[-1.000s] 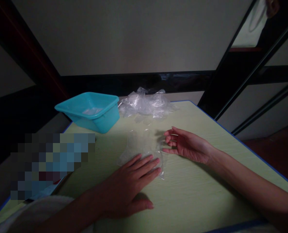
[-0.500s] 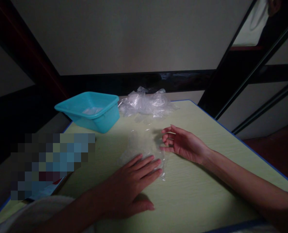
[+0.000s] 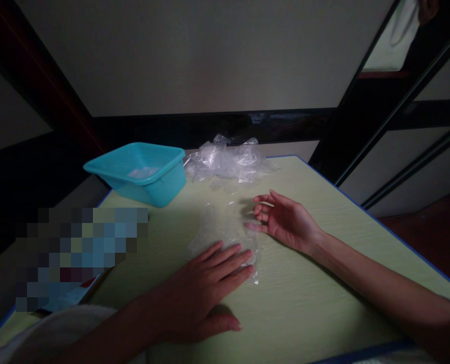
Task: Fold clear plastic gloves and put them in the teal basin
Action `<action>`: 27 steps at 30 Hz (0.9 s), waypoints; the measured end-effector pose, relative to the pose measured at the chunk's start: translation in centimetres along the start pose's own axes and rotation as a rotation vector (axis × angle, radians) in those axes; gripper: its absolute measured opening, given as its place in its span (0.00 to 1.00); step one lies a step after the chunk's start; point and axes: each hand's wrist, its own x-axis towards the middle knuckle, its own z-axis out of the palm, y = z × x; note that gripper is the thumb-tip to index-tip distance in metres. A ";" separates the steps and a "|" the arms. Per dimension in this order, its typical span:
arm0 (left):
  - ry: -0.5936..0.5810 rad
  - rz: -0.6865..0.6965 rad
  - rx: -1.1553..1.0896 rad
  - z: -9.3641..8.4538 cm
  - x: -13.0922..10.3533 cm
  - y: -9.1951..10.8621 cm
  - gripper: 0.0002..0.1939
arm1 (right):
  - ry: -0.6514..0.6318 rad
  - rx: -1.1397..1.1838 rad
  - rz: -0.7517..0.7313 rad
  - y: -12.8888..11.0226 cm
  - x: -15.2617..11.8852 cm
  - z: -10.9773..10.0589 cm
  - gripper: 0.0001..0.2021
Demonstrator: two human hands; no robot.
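A clear plastic bag (image 3: 220, 227) lies flat on the table in front of me, its near part covered by my hand. My left hand (image 3: 213, 283) rests palm down on it, fingers stretched out and thumb apart. To the right, my right hand (image 3: 285, 222) is turned on its side with the palm facing left and the fingers loosely curled and apart. Its little finger reaches the bag's right edge; whether it touches the plastic I cannot tell. Nothing is held in this hand.
A heap of crumpled clear plastic bags (image 3: 228, 159) lies at the table's far edge. Left of it stands a turquoise basin (image 3: 152, 192) with some clear plastic inside. A pixelated flat item (image 3: 84, 253) lies at the left. The pale table (image 3: 304, 303) has a blue edge.
My right hand has shifted slightly, its little finger moving left over the bag's edge. The bag's left side has drawn in a little. My left hand stays in place.
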 end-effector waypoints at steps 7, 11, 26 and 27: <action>0.044 0.027 0.003 0.2 0.0 -0.1 0.34 | -0.004 -0.007 -0.242 -0.2 0.2 -0.7 0.08; 0.052 0.057 0.021 0.3 0.0 -0.3 0.35 | 0.037 -0.310 -0.536 -0.3 0.3 -1.1 0.04; 0.000 0.026 0.064 0.4 -0.1 -0.1 0.37 | -0.440 -2.148 -0.492 0.7 -0.7 -2.1 0.31; 0.002 0.028 0.069 0.3 0.0 -0.1 0.37 | -0.439 -2.148 -0.500 0.7 -0.6 -2.2 0.31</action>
